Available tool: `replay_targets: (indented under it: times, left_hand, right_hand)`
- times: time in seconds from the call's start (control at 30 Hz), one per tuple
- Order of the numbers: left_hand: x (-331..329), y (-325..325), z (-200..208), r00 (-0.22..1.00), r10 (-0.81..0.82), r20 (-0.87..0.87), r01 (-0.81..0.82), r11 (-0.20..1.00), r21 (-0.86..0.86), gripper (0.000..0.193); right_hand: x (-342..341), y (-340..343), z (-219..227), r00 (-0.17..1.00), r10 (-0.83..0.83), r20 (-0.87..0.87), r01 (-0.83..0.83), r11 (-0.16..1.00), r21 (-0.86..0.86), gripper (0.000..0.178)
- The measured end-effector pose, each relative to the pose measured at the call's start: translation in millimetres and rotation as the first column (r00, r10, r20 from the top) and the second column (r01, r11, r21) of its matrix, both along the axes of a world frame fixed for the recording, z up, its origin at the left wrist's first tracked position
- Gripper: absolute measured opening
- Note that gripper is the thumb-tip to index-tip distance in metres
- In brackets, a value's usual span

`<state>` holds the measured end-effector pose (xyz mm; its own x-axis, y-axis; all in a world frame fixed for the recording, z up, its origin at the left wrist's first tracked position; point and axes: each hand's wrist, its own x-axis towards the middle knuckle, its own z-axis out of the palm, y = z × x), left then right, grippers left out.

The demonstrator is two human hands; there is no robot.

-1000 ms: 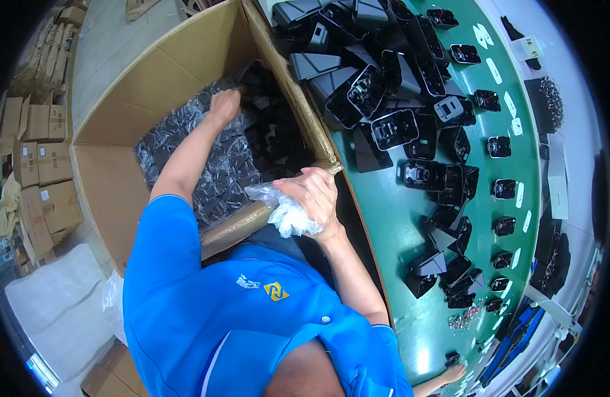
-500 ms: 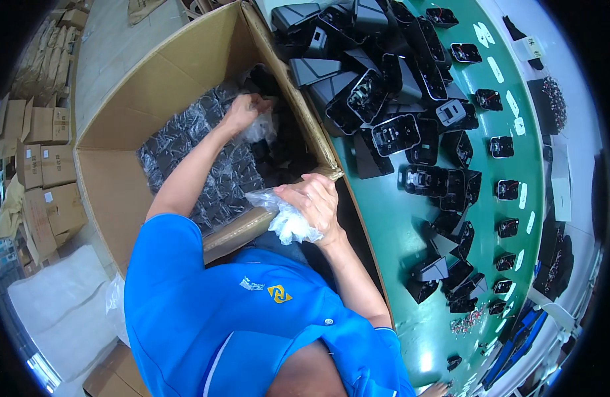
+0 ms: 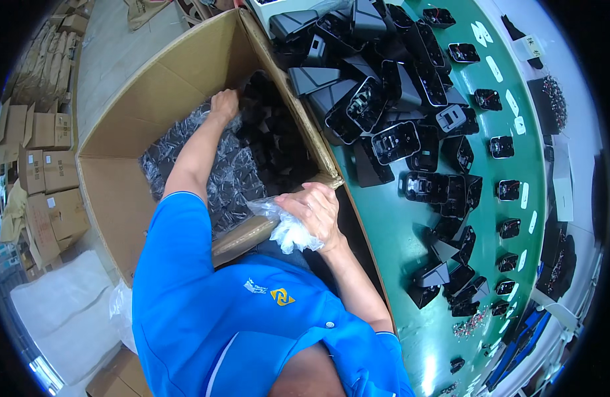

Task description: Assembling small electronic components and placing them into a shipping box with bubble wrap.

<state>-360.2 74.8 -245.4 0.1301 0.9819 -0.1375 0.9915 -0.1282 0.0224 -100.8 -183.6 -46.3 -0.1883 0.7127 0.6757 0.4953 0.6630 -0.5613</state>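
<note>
Inside a large open cardboard carton (image 3: 166,79), my left hand (image 3: 225,104) is closed at the far end of the layer of dark pieces in clear plastic wrap (image 3: 215,149). Its fingertips are hidden, so whatever it grips does not show. Dark pieces without visible wrap (image 3: 275,129) lie on the right side of the carton. At the carton's near right corner, my right hand (image 3: 315,212) rests against the edge, its fingers wrapped round a bunch of crumpled clear plastic bags (image 3: 295,231).
Right of the carton stands a green table (image 3: 397,225) heaped with black plastic housings (image 3: 394,142). More small black units (image 3: 502,147) line its far side beside white strips. Stacked cardboard boxes (image 3: 56,169) and a white sheet (image 3: 66,304) are on the left.
My left hand has moved left and slightly farther away, and the clear plastic that was at its fingers no longer shows there. My right hand still holds the crumpled bags at the corner.
</note>
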Motion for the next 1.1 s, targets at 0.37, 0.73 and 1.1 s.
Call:
replay_targets:
  times: [0.37,0.73,1.1]
  left_hand:
    - [28,-40,149,0.55,0.139,0.824,-0.105,0.99,-0.097,0.035]
    - [100,-184,287,0.127,-0.406,0.905,0.392,0.858,0.331,0.034]
    - [105,-211,283,-0.082,-0.614,0.785,0.463,0.674,0.576,0.029]
  right_hand:
    - [1,-2,9,0.999,0.037,0.024,-0.035,0.993,-0.11,0.037]
    - [-17,-1,68,0.97,-0.235,-0.056,0.211,0.938,-0.276,0.083]
    - [1,-15,72,0.869,-0.184,-0.46,-0.11,0.834,-0.541,0.067]
